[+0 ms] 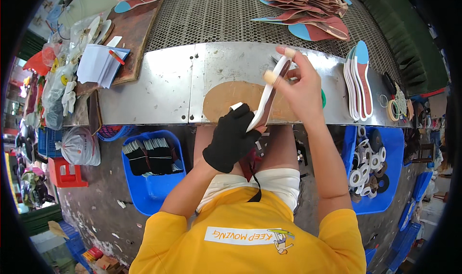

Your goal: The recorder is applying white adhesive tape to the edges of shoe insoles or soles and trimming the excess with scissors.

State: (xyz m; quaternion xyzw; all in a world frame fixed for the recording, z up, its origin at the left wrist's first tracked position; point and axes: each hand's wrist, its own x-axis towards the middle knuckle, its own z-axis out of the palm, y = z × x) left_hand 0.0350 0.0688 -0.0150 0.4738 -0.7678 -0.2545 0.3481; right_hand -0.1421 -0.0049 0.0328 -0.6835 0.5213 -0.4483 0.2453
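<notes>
A shoe insole [264, 100] with a white edge and a brownish-red face is held tilted above the near edge of the metal bench. Its lower end is gripped by my left hand [230, 140], which wears a black glove with some fingertips bare. My right hand [304, 88], with pale covers on the thumb and index fingertip, pinches the upper end. Beneath the insole lies a brown oval board [226, 98]. A row of insoles [361, 81], white-edged with blue and brownish-red faces, lies on the bench to the right of my right hand.
Beyond the bench, a mesh conveyor [207, 14] carries a heap of insoles [313, 9]. Papers with an orange pen [116, 57] lie at left. Below the bench stand a blue bin [144, 197] of bundled dark pieces and another blue bin [392, 177] of tape rolls.
</notes>
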